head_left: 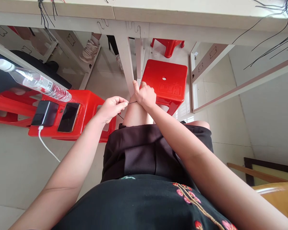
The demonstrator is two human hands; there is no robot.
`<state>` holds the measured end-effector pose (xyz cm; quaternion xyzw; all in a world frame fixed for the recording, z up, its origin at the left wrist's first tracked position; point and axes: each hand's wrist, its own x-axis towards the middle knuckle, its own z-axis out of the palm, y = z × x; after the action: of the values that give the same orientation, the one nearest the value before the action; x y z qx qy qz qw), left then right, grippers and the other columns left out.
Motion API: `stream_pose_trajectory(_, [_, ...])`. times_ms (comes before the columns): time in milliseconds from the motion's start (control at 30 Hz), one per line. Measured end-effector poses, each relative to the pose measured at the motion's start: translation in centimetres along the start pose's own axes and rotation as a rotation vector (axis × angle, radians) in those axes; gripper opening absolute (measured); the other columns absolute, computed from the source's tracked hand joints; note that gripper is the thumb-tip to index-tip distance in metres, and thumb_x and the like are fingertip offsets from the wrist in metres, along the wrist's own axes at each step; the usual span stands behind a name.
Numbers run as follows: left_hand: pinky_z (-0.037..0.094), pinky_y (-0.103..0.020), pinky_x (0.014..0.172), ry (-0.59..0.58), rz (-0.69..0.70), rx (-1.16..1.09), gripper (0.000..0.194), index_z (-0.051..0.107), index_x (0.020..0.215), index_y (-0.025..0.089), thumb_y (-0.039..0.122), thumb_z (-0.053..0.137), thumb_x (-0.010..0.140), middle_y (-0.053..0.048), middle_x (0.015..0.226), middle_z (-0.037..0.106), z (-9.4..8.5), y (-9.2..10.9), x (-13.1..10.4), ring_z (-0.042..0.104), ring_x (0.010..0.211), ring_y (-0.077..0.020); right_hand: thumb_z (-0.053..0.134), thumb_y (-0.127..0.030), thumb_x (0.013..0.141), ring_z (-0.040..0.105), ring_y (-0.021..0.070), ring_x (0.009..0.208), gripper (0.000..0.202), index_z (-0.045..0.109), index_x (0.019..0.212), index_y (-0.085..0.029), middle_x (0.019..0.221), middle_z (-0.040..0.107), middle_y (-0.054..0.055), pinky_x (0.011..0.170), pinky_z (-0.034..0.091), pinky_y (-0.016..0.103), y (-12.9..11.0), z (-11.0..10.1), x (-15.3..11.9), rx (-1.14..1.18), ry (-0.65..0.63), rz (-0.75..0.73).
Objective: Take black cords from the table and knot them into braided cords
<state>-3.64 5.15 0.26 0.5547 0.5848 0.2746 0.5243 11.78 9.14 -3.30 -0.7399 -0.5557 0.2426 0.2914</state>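
Observation:
My left hand (112,108) is closed in a pinch, thumb against fingertips, just left of my bare knee. A thin black cord (132,102) stretches from that pinch across the top of the leg to the edge of my right hand. Palm down, my right hand (146,95) rests on the knee with the thumb apart, its other fingers bending over the far side. Whatever lies beneath that palm is hidden. A short dark strand (120,116) hangs below my left hand.
Left, a red stool (86,110) carries a plastic bottle (36,80), a black charger box (45,113) and a phone (69,117). Another red stool (164,80) stands ahead. Black cords (273,41) hang over the table edge (158,12). Another person's shoe (89,51) shows beneath.

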Motion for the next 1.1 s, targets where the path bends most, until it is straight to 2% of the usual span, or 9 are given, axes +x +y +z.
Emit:
stream_pose_trajectory(100, [0.042,-0.022,0.059,0.014,0.059,0.0,0.017,0.065,0.083,0.015,0.019,0.069,0.067,-0.001,0.076,0.063,-0.1,-0.2,0.0,0.056,0.068,-0.0105,0.027,-0.062,0.088,0.052,0.0375,0.102,0.052,0.054,0.088,-0.018,0.089,0.059,0.013,0.082,0.042,0.06,0.1,0.1,0.1,0.012,0.001,0.0])
stream_pose_trajectory(300, [0.042,-0.022,0.057,0.001,0.112,-0.014,0.026,0.056,0.101,0.018,0.018,0.058,0.075,0.001,0.071,0.061,0.1,-0.9,0.8,0.057,0.064,-0.0104,0.028,-0.061,0.088,0.05,0.037,0.106,0.049,0.053,0.09,-0.019,0.089,0.058,0.013,0.084,0.04,0.062,0.1,0.0,0.0,0.052,-0.015,0.006])
stream_pose_trajectory(533, [0.043,-0.021,0.058,0.038,0.084,0.039,0.02,0.054,0.1,0.019,0.02,0.053,0.08,0.002,0.067,0.06,0.3,-1.2,1.2,0.055,0.06,-0.0088,0.027,-0.061,0.089,0.05,0.0377,0.105,0.051,0.053,0.092,-0.018,0.092,0.059,0.013,0.084,0.04,0.061,0.0,0.0,-0.1,0.037,-0.022,0.012])
stream_pose_trajectory(700, [0.044,-0.022,0.058,0.013,0.064,0.089,0.014,0.062,0.083,0.017,0.031,0.057,0.079,-0.001,0.07,0.063,0.2,-1.2,0.7,0.054,0.061,-0.0098,0.028,-0.061,0.088,0.051,0.0381,0.105,0.05,0.053,0.09,-0.018,0.09,0.059,0.013,0.084,0.04,0.063,0.2,0.1,-0.1,0.075,-0.01,0.001])
stream_pose_trajectory(800, [0.047,-0.024,0.067,0.004,0.114,0.1,0.014,0.063,0.077,0.017,0.03,0.066,0.072,-0.001,0.076,0.065,0.1,-1.2,0.4,0.057,0.069,-0.0112,0.028,-0.061,0.088,0.051,0.0382,0.104,0.049,0.053,0.088,-0.019,0.089,0.059,0.012,0.084,0.04,0.063,0.4,0.2,-0.1,0.096,0.003,-0.005])
stream_pose_trajectory(900, [0.048,-0.026,0.074,0.019,0.146,0.089,0.017,0.063,0.085,0.017,0.026,0.067,0.071,-0.001,0.08,0.065,0.1,-1.3,0.4,0.059,0.074,-0.0118,0.027,-0.062,0.088,0.051,0.0373,0.104,0.05,0.053,0.087,-0.019,0.088,0.06,0.011,0.085,0.04,0.062,0.6,0.1,-0.2,0.125,0.009,-0.011])
stream_pose_trajectory(1100, [0.048,-0.026,0.067,-0.025,0.118,0.077,0.02,0.052,0.1,0.019,0.02,0.055,0.08,0.001,0.073,0.06,0.3,-1.5,0.8,0.057,0.066,-0.0105,0.017,-0.064,0.089,0.053,0.0344,0.103,0.056,0.054,0.086,-0.021,0.09,0.059,0.009,0.084,0.041,0.06,1.0,0.1,-0.4,0.108,-0.006,-0.034])
